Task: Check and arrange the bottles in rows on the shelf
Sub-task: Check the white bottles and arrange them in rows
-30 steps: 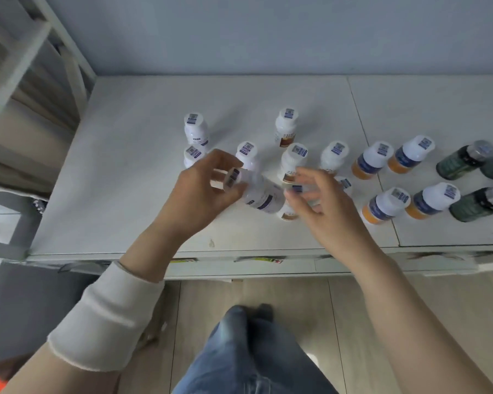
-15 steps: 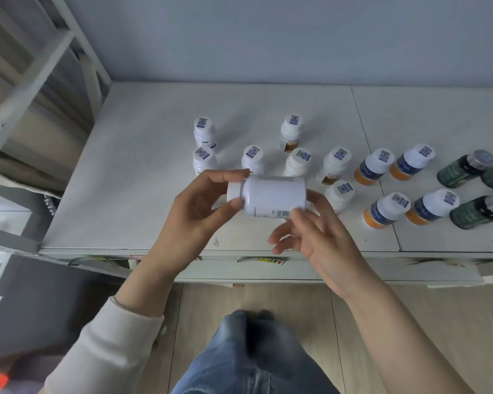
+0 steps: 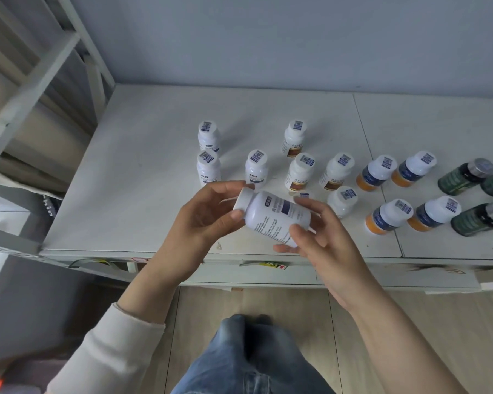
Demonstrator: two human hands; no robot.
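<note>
I hold a white pill bottle [image 3: 273, 216] on its side above the front edge of the white shelf top [image 3: 143, 177], its printed label facing up. My left hand [image 3: 205, 220] grips the cap end and my right hand [image 3: 319, 234] grips the base end. Behind it, several white bottles [image 3: 256, 166] stand upright in loose rows. To their right are several orange bottles with blue labels [image 3: 376, 173], and dark green bottles [image 3: 464, 177] at the far right.
A grey metal rack frame [image 3: 40, 81] rises at the left. A blue-grey wall backs the shelf top. Below the shelf edge are a wood-look floor and my jeans-clad legs [image 3: 248, 356].
I lifted the white bottle off the shelf top and brought it nearer. It has since turned in my hands, so the label with the blue patch now faces up.
</note>
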